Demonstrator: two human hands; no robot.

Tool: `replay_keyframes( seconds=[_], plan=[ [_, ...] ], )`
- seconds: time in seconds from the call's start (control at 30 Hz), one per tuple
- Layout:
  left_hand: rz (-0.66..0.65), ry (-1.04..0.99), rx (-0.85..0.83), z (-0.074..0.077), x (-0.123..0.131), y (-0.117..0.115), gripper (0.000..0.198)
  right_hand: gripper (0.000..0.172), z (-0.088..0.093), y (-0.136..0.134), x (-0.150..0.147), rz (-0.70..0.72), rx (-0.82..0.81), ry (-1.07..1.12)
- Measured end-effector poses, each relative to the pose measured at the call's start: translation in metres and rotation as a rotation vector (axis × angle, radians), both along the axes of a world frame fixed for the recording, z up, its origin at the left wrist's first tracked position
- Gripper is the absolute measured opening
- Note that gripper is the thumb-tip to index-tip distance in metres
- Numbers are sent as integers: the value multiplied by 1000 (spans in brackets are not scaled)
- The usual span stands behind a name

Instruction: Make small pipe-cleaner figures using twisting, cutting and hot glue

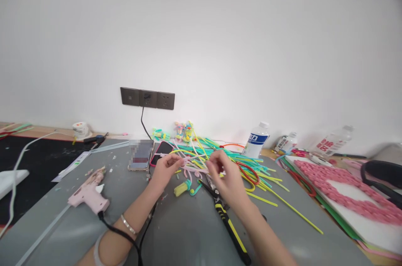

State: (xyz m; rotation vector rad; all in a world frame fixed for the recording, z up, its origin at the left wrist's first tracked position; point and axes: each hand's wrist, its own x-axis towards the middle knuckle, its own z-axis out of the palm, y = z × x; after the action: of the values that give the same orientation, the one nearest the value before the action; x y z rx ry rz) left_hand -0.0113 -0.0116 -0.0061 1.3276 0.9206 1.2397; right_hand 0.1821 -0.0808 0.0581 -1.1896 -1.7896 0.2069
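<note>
My left hand (166, 170) pinches a pale pink pipe cleaner (191, 158) between thumb and fingertips. To the right, my right hand (226, 174) is closed with its fingertips at the strand's whitish far end. Several curled pink pieces (190, 174) show below and between the hands. A small yellow bundle with a teal wrap (181, 189) lies on the grey mat just under them. Cutting pliers with black and yellow handles (230, 228) rest beneath my right hand, jaws pointing up and left. Behind both hands spreads a pile of teal and yellow pipe cleaners (266, 174).
A pink glue gun (91, 197) lies left, its black cord running under my left forearm. Two phones (141, 155) lie behind my left hand. Small pipe-cleaner figures (184, 131) and a bottle (256, 139) stand by the wall. Right lies a pink braided piece (342, 190).
</note>
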Motion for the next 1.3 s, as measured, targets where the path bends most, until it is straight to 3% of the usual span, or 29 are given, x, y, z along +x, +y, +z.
replay_keyframes(
  seconds=[0.1,0.17,0.3,0.4,0.63,0.83,1.0,1.1,1.2,1.3],
  plan=[
    [4,-25,-37,1,0,-2,37,21,-21,-13,45,-157,-208,-164],
    [-6,-14,-43,1,0,-2,36,33,-42,-34,62,-227,-340,-279],
    [-35,38,3,0,-1,-3,30,78,-82,-77,64,-359,-480,-498],
    [-63,117,65,0,-2,-3,24,78,-96,-87,57,-418,-508,-530],
    [-86,191,67,3,-2,-3,26,74,-93,-80,71,-375,-501,-586],
    [-140,56,-56,10,0,-8,37,51,-81,-96,87,-411,-573,-567],
    [-146,58,-85,16,2,-11,40,44,-70,-89,88,-464,-453,-608],
    [-186,53,-92,15,2,-12,38,50,-66,-77,81,-474,-396,-619],
    [-341,73,-94,12,2,-16,32,56,-66,-68,72,-423,-435,-562],
    [-654,141,-29,13,1,-24,27,54,-68,-65,62,-372,-542,-509]
  ],
)
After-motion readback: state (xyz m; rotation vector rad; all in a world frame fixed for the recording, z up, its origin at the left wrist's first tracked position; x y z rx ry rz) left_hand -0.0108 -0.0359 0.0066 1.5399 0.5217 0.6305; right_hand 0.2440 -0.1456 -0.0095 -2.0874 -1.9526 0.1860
